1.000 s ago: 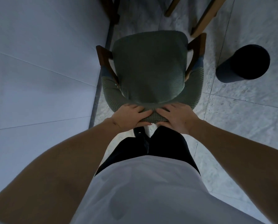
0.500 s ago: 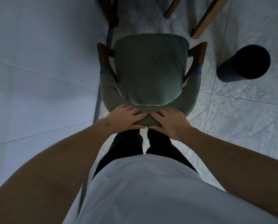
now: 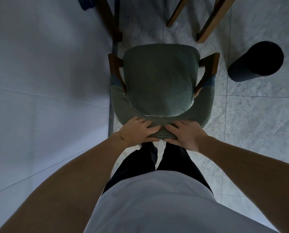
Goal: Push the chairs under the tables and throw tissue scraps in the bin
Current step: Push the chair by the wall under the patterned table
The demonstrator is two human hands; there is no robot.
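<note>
A chair (image 3: 160, 81) with a green knitted cover and dark wooden arms stands straight in front of me on the marble floor, seen from above. My left hand (image 3: 137, 132) and my right hand (image 3: 185, 134) both clasp the top of its backrest, side by side, fingers over the fabric and thumbs behind. To the left lies a white table (image 3: 44, 81); the chair's left arm is right beside its edge. A dark round bin (image 3: 256, 61) stands on the floor to the right of the chair. No tissue scraps are in view.
Light wooden legs (image 3: 209, 22) of other furniture stand on the floor beyond the chair. A dark wooden leg (image 3: 110, 21) runs along the table's edge at the top. A dark blue object (image 3: 85, 4) lies at the table's far edge. My legs stand right behind the chair.
The chair sits lower in the frame and the wooden legs beyond it show more. Both hands have kept their grip on the backrest, and my feet have shifted.
</note>
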